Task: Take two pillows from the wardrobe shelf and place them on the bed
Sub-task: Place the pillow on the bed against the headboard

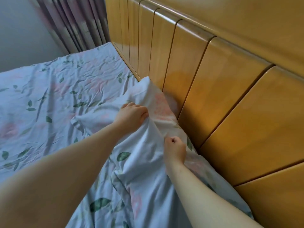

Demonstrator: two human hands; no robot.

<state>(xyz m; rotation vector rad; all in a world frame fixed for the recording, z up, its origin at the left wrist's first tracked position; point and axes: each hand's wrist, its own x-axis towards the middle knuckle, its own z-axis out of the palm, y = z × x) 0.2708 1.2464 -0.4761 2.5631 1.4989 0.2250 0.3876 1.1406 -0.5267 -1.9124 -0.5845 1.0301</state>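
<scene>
Wall (19, 30): plain and pale, at the far left behind the bed.
Curtain (74, 23): pleated, mauve with a faint pattern; hangs between the wall and the headboard, its lower part hidden behind the mattress corner.
Bed (49, 89): covered in a creased pale blue sheet printed with pink flowers and green leaves; fills the left and centre of the view.
Left hand (131, 115): reaches in from lower left, knuckles up, fingers curled down into the pillow's cloth, gripping a bunch of it.
Pillow (148, 94): on the bed, lying along the foot of the headboard; the case matches the sheet. Far corner stands up in a point, and a raised fold runs from one hand to the other. Cannot tell whether the cloth nearer the camera is a second pillow.
Right hand (175, 149): closed tight, fingers and thumb pinching the near end of that fold.
Headboard (222, 96): glossy yellow wood in vertical panels, touching the pillow's far long edge.
</scene>
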